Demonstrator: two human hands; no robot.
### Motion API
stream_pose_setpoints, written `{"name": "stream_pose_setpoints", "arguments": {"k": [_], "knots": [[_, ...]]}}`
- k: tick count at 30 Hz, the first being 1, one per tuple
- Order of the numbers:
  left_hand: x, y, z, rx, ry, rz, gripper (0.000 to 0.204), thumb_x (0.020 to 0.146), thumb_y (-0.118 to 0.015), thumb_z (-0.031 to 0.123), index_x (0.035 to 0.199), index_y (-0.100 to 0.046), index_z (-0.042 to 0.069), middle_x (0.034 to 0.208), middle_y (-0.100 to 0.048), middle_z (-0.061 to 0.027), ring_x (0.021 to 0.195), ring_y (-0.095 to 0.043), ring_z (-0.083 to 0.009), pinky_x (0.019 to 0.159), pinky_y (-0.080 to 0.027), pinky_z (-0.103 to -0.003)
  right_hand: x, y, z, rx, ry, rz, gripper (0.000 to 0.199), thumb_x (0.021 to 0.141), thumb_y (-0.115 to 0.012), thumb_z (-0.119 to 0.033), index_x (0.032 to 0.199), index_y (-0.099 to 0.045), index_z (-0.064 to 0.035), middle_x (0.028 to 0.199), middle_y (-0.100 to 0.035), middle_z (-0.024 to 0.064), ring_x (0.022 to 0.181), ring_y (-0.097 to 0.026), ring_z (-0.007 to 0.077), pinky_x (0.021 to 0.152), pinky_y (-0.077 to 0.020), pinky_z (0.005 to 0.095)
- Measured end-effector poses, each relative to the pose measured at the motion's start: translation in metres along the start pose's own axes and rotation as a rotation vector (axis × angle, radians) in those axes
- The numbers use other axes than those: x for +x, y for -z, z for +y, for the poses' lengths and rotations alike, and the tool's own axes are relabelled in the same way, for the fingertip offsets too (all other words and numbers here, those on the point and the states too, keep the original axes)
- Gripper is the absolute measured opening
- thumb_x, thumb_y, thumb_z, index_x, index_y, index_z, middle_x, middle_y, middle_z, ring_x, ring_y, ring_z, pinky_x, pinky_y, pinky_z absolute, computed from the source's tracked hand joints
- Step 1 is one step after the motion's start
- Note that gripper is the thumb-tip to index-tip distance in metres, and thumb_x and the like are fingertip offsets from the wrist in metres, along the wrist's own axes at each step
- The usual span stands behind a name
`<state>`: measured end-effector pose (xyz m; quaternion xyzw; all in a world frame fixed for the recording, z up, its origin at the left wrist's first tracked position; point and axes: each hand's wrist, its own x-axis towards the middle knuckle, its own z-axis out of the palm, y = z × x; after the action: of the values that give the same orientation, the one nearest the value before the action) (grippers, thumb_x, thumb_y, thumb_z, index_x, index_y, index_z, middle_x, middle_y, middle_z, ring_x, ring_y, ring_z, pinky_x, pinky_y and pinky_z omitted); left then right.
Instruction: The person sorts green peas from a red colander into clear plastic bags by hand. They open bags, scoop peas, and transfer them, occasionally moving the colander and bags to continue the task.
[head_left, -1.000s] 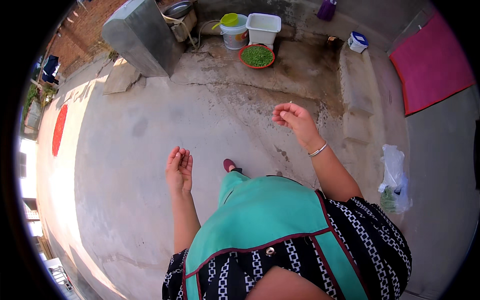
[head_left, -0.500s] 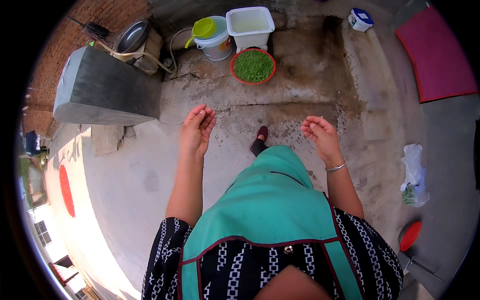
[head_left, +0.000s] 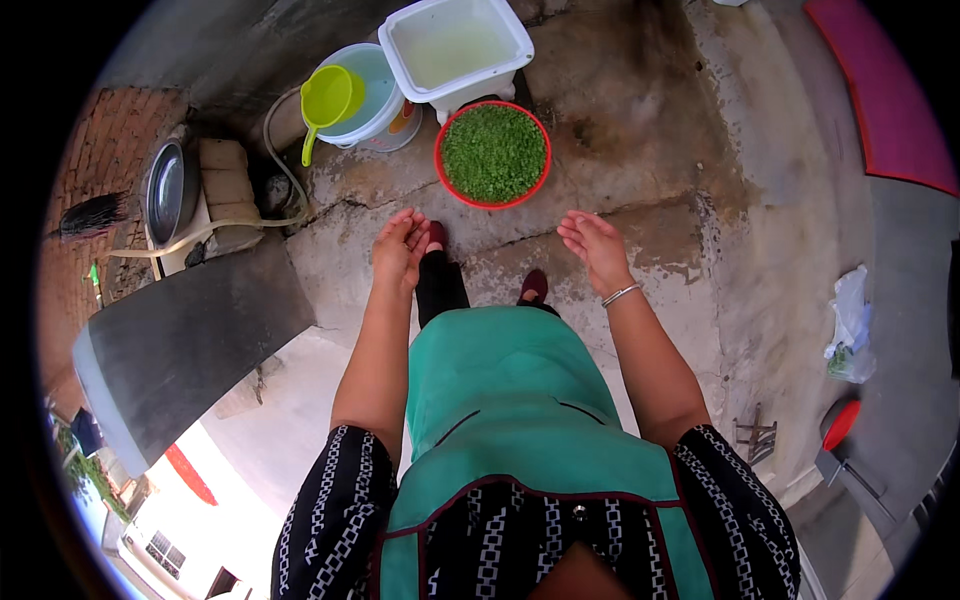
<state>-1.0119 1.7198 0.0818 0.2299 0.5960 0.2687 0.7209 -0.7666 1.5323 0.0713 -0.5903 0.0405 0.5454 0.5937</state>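
My left hand [head_left: 400, 248] is held out in front of me, palm turned inward, its fingers loosely bent and nothing in them. Level with it on the other side, my right hand [head_left: 597, 250] is likewise empty, fingers partly stretched; a silver bangle [head_left: 621, 294] circles that wrist. Both hands are in the air, apart from everything. Nearest to them, just beyond, a round red basin [head_left: 548, 172] is filled with chopped green leaves [head_left: 493, 152]. Behind it stands a white rectangular tub [head_left: 395, 85] with cloudy water. To its left is a white bucket [head_left: 401, 128] with a lime-green ladle [head_left: 331, 97] in it.
On the left a grey slab [head_left: 200, 335] juts out beside a metal basin [head_left: 172, 193] and a pale hose [head_left: 270, 222]. At right, a plastic bag [head_left: 850, 315] and a red round object [head_left: 840, 425] rest on a grey surface. The concrete floor is cracked and damp-stained.
I have moved forward, so the basin, tub and bucket appear closer and larger. Both my feet now show. My right hand has come inward, nearer to the left; both remain empty.
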Motion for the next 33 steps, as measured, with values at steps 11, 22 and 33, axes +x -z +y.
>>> {"name": "stream_pose_setpoints", "arguments": {"k": [11,22,33], "knots": [[0.358,-0.031,-0.086,0.469,0.098,-0.008,0.019,0.088,-0.047,0.007,0.104,-0.057,0.007,0.094,-0.063,-0.0032,0.081,-0.062,-0.0127,0.071,-0.049,-0.024,0.288,-0.016,0.167,0.254,-0.106,0.498,0.024,0.089,-0.052,-0.013,0.109,-0.057,-0.0005,0.095,-0.063,0.0084,0.087,-0.061,0.0177,0.077,-0.049,0.0274],[0.564,0.016,-0.166,0.971,-0.257,0.341,0.032,0.075,-0.059,0.001,0.107,-0.062,0.003,0.096,-0.065,-0.0114,0.081,-0.063,-0.0202,0.075,-0.05,-0.031,0.455,0.06,0.32,-0.403,0.05,0.954,0.021,0.077,-0.056,-0.009,0.096,-0.066,-0.0064,0.084,-0.067,0.0146,0.079,-0.064,0.0271,0.072,-0.0489,0.0362],[0.466,-0.031,-0.118,0.615,-0.235,0.276,0.028,0.071,-0.053,-0.014,0.089,-0.057,0.006,0.085,-0.06,-0.005,0.074,-0.056,-0.0161,0.066,-0.048,-0.029,0.375,0.029,0.266,-0.378,0.032,0.981,0.018,0.076,-0.059,-0.007,0.093,-0.064,-0.0062,0.08,-0.066,0.0121,0.072,-0.064,0.0254,0.066,-0.0492,0.0352]]}}
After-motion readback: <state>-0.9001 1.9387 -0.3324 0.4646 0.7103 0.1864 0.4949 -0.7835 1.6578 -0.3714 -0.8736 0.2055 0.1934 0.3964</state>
